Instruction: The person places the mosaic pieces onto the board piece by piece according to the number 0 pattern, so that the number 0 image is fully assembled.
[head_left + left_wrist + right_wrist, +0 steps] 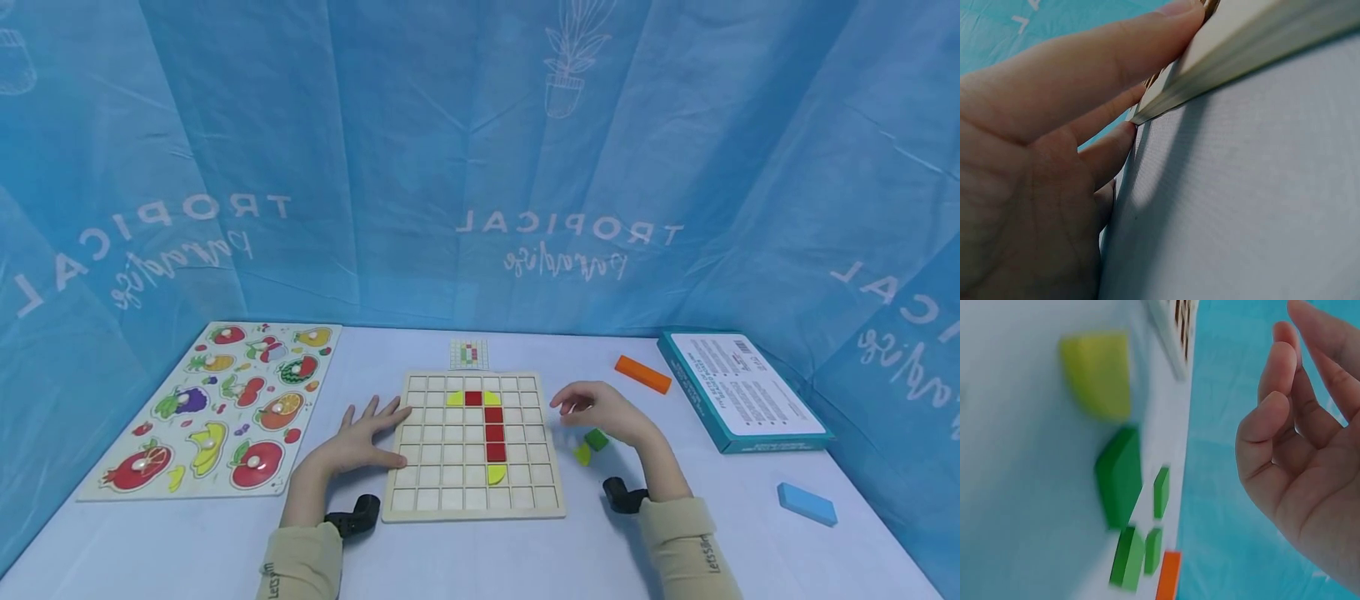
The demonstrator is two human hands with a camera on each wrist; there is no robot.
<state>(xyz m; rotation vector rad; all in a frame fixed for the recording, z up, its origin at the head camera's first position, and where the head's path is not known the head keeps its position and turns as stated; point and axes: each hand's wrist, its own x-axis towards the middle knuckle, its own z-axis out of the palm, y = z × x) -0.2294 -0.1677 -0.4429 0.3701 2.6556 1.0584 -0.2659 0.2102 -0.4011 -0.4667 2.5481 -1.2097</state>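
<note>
A wooden grid board (pixel 450 498) lies on the table with red squares (pixel 495 432) and yellow quarter-round pieces (pixel 496 474) set in some of its cells. At its left edge rests my left hand (pixel 356 442), fingers spread and fingertips on the frame; the left wrist view shows the thumb (pixel 1116 53) against the board's side. My right hand (pixel 603 411) hovers just right of the board, fingers loosely bent, nothing between them. Below it on the table lie a yellow quarter-round piece (pixel 1099 375) and several green blocks (pixel 1119 478), partly hidden by the hand in the head view.
A small pattern card (pixel 468 354) lies behind the board. Leftward is a fruit puzzle board (pixel 191 425). To the right are an orange block (pixel 642 374), a teal box (pixel 750 392) and a blue block (pixel 807 504). A blue curtain (pixel 480 150) hangs at the back.
</note>
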